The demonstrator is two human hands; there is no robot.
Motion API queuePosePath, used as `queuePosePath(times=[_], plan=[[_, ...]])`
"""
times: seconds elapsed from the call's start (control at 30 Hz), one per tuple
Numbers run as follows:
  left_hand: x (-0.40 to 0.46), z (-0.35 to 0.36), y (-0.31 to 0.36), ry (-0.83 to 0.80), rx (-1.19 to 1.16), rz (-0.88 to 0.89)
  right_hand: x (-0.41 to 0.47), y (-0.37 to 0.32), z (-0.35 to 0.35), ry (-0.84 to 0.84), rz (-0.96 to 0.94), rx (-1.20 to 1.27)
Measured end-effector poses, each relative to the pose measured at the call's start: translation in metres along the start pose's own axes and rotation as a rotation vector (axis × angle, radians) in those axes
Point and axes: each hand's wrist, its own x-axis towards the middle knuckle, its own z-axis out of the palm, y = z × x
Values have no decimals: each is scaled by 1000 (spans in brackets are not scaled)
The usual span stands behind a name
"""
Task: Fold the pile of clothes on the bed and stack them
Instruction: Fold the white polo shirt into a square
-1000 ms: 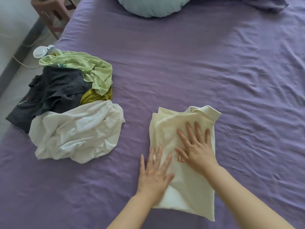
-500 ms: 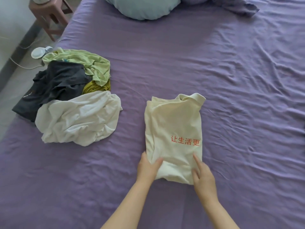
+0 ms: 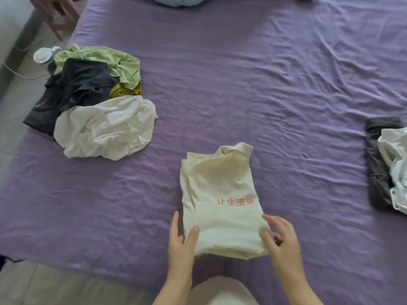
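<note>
Wrinkled purple bedsheet (image 3: 242, 84) covering a wide bed, its near edge meeting pale floor tiles (image 3: 44, 287) at lower left; a pink wooden stool (image 3: 59, 16) and a white round device (image 3: 41, 55) stand on the floor beyond the left edge. Folded cream T-shirt with red lettering (image 3: 220, 194) lies near the front edge, centre; left hand (image 3: 180, 243) grips its lower left corner, thumb on top; right hand (image 3: 280, 238) pinches its lower right corner with curled fingers. Unfolded pile of white, dark grey, green and mustard clothes (image 3: 94, 102) at the left edge; stack of folded dark and white garments (image 3: 383, 168) at the right border; open sheet between.
</note>
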Motion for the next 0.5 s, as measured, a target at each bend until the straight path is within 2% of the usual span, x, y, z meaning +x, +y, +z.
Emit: queuePosePath(times=[0.13, 0.3, 0.37, 0.43, 0.5], plan=[[-10, -10, 9, 60, -30, 59, 2, -8, -11, -8, 68, 178], [37, 19, 59, -27, -213, -63, 61, -36, 13, -77, 144, 348], [63, 33, 76, -89, -213, -40, 93, -43, 29, -105, 117, 285], [87, 41, 82, -152, -49, 28, 117, -45, 44, -153, 25, 131], [106, 44, 79, -116, 350, 141, 131, -40, 56, -182, -74, -77]])
